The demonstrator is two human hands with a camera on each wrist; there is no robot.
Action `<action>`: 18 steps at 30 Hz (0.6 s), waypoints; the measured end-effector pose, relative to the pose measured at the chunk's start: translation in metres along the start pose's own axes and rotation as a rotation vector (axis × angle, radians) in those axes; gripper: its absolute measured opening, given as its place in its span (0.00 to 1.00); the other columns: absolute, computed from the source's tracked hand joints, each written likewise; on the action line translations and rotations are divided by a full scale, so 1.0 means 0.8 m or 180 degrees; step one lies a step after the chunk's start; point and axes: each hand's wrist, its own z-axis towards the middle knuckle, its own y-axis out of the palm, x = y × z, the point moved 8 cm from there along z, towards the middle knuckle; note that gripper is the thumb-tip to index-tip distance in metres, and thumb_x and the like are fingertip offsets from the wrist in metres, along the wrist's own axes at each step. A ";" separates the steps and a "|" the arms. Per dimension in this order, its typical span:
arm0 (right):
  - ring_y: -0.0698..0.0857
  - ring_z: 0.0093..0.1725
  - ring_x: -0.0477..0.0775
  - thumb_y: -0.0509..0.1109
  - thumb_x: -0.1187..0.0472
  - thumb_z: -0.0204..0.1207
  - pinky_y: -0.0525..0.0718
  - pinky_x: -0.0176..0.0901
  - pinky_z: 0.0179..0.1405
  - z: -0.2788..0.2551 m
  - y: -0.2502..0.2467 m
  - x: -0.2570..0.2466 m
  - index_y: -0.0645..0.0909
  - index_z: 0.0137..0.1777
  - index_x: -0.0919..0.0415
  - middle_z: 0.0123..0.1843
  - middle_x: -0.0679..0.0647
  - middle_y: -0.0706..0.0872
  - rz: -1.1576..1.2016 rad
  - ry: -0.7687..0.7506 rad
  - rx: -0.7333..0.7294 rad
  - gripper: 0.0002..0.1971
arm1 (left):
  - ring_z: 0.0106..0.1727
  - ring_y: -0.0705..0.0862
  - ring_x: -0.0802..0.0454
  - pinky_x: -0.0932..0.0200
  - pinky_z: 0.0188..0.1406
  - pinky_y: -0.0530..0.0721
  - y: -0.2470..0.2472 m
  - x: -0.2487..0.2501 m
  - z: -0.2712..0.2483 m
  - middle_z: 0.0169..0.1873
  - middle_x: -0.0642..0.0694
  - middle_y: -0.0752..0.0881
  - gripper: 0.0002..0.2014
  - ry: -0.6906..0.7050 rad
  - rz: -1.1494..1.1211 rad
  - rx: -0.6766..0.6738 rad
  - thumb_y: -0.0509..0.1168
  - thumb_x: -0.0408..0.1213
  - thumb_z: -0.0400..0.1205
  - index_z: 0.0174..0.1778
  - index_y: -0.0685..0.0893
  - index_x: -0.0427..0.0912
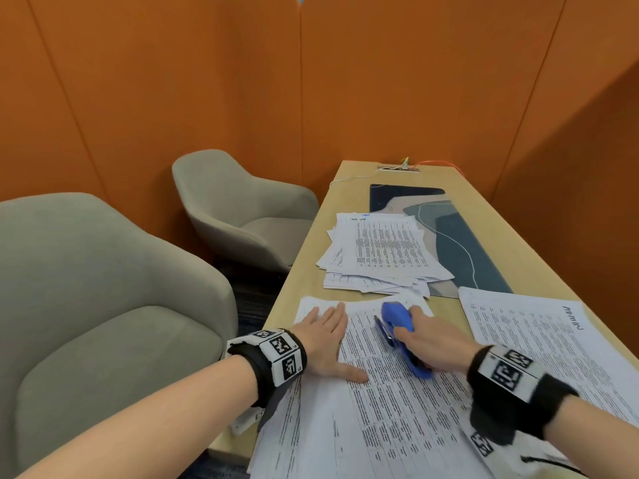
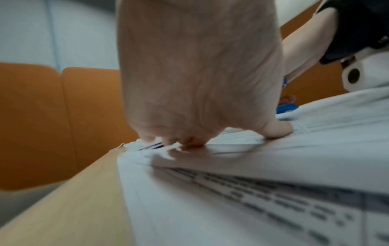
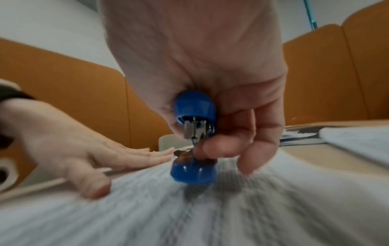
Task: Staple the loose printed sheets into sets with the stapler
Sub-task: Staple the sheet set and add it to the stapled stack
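- Orange padded partition walls enclose a booth; a long wooden counter runs away from the viewer.
- Far left: two grey armchairs beside the counter.
- Left hand lies flat, fingers straight and spread, palm pressing the near printed sheets; this grip holds nothing.
- Near sheets overhang the counter's near left edge; text blurred in both wrist views.
- Just right of the left hand: blue stapler, resting on the same sheets, mouth agape in the right wrist view.
- Right hand wraps the stapler, fingers curled round its top arm; grip firmly closed on it.
- Behind, mid-counter: a loose fanned pile of printed pages, partly on a dark patterned desk mat.
- Far right: another printed set, lying flat, apart from the stapler.
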 end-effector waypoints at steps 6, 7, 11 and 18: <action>0.76 0.45 0.56 0.52 0.48 0.85 0.72 0.44 0.43 -0.033 0.007 0.042 0.64 0.71 0.61 0.50 0.52 0.75 0.0008 0.0229 -0.0063 0.21 | 0.83 0.55 0.39 0.43 0.81 0.60 -0.014 0.011 -0.001 0.82 0.34 0.53 0.54 -0.0114 -0.0128 -0.0021 0.61 0.70 0.74 0.83 0.51 0.32; 0.76 0.45 0.56 0.53 0.48 0.85 0.72 0.43 0.43 -0.033 0.008 0.044 0.64 0.70 0.61 0.50 0.53 0.75 0.0031 0.0226 -0.0068 0.21 | 0.80 0.61 0.39 0.42 0.79 0.64 -0.020 0.017 0.000 0.80 0.35 0.58 0.50 -0.0073 -0.0077 0.0078 0.60 0.69 0.75 0.81 0.57 0.33; 0.78 0.46 0.57 0.53 0.49 0.85 0.74 0.45 0.46 -0.031 0.010 0.043 0.63 0.71 0.62 0.53 0.56 0.80 0.0099 0.0181 -0.0043 0.21 | 0.84 0.53 0.42 0.40 0.82 0.54 -0.023 0.053 0.016 0.84 0.41 0.52 0.40 0.0315 -0.0056 0.0070 0.54 0.62 0.83 0.84 0.52 0.40; 0.77 0.45 0.56 0.53 0.51 0.84 0.73 0.44 0.43 -0.031 0.011 0.042 0.63 0.70 0.62 0.53 0.58 0.82 0.0150 0.0123 0.0000 0.20 | 0.85 0.38 0.45 0.37 0.82 0.42 -0.015 0.053 0.062 0.84 0.50 0.36 0.37 0.0001 -0.0240 -0.0049 0.46 0.62 0.85 0.84 0.38 0.51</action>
